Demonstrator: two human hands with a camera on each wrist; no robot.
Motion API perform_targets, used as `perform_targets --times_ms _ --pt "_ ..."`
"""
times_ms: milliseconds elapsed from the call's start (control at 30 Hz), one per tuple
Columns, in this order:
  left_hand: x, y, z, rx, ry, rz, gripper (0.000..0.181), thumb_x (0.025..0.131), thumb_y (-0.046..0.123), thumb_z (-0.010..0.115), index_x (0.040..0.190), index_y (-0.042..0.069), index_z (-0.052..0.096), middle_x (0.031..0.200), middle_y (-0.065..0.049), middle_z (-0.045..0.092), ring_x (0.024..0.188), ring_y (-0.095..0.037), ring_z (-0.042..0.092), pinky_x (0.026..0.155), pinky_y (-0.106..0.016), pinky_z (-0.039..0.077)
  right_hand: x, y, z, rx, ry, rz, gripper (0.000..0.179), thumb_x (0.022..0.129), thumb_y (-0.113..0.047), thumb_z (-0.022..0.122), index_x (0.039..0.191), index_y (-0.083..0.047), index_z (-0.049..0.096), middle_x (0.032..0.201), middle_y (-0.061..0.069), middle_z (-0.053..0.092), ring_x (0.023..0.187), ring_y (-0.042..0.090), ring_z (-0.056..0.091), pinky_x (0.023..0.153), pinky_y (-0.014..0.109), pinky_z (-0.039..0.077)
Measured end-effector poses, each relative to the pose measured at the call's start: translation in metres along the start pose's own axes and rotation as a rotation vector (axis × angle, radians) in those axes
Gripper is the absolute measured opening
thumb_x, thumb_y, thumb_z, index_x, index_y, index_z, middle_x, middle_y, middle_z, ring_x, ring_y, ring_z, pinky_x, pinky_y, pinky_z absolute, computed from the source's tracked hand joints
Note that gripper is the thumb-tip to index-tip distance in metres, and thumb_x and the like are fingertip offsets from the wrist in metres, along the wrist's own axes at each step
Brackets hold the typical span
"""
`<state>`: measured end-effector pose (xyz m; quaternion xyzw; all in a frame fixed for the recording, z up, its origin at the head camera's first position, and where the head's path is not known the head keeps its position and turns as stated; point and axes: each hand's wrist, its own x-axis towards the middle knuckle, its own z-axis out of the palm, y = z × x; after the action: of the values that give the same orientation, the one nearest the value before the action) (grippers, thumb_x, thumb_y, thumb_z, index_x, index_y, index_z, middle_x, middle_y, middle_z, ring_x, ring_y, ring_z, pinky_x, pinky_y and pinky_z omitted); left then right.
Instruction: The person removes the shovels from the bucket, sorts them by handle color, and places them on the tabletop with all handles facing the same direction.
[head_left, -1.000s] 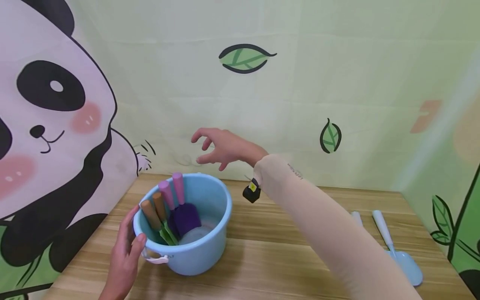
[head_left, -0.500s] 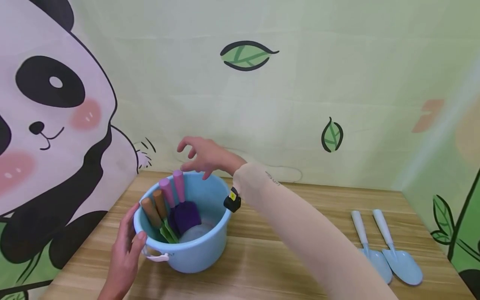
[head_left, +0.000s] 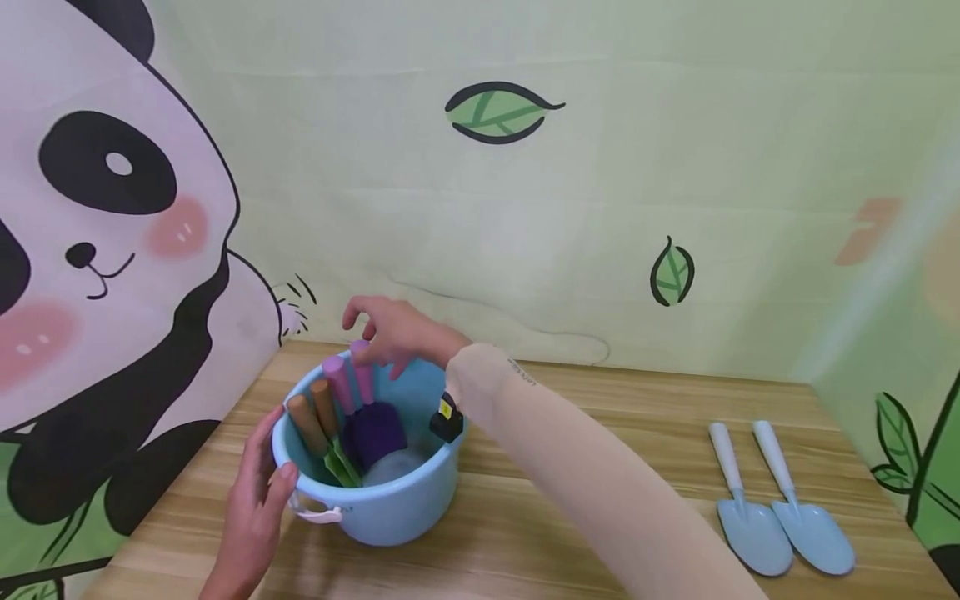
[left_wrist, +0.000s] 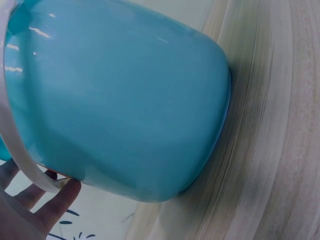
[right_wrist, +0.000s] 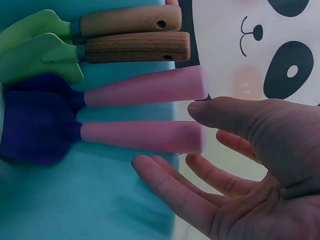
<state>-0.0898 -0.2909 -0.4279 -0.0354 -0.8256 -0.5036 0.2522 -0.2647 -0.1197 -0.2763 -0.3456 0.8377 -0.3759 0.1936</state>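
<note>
A light blue bucket (head_left: 397, 517) stands on the table at left, its outer wall filling much of the left wrist view. My left hand (head_left: 251, 508) grips its rim beside the white bail handle (left_wrist: 17, 140), thumb and fingers on either side. Inside lean two purple-bladed shovels with pink handles (right_wrist: 142, 136) and two green trowels with wooden handles (right_wrist: 137, 47). My right hand (head_left: 397, 332) reaches over the far rim. Its thumb and spread fingers lie around the end of the nearer pink handle in the right wrist view, without closing on it.
Two light blue trowels (head_left: 753, 533) lie side by side on the wooden table (head_left: 570, 517) at right. Behind the table hangs a pale green backdrop (head_left: 510, 225) printed with a panda and leaves. A rounded translucent thing (head_left: 393, 468) shows at the bucket's bottom.
My right hand has moved left and down to the pink handles. Its forearm has uncovered the light blue trowels. My left hand has stayed on the bucket rim.
</note>
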Motion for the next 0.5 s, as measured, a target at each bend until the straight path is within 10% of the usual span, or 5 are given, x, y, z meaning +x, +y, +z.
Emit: perform_targets --times_ms 500 --pt "0.0002 -0.0012 0.0006 0.004 -0.005 -0.003 0.062 0.101 0.009 0.046 0.155 0.029 0.023 0.155 0.0 0.032 0.137 -0.011 0.036 0.099 -0.011 0.036 0.0039 0.0022 0.0103 -0.031 0.024 0.001 0.032 0.086 -0.004 0.073 0.109 -0.016 0.054 0.109 0.008 0.057 0.077 0.021 0.062 0.059 0.036 0.059"
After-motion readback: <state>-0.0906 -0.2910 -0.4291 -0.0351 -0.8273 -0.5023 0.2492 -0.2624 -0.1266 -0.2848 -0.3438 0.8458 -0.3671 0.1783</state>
